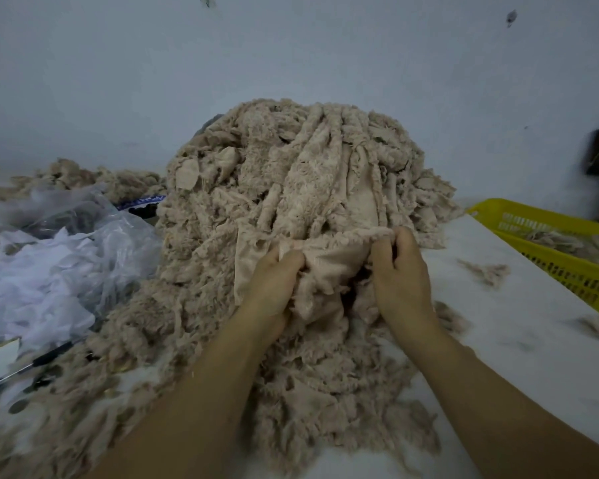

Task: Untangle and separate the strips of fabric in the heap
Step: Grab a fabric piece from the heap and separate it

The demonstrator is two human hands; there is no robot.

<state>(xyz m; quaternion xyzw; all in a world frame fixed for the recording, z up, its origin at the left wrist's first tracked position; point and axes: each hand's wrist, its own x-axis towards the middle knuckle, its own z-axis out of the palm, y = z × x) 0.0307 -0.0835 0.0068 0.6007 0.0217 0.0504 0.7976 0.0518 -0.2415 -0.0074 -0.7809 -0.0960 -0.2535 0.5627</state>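
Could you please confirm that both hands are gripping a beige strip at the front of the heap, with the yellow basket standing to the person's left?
Not quite: the head view shows the yellow basket on the person's right, not the left. The rest holds: left hand and right hand both grip the beige strip at the front of the heap.

The left forearm (204, 392) and the right forearm (474, 382) are reaching forward, side by side. The left hand (274, 281) and the right hand (400, 271) are gripping one piece of fabric (329, 259) with curled fingers, backs facing up.
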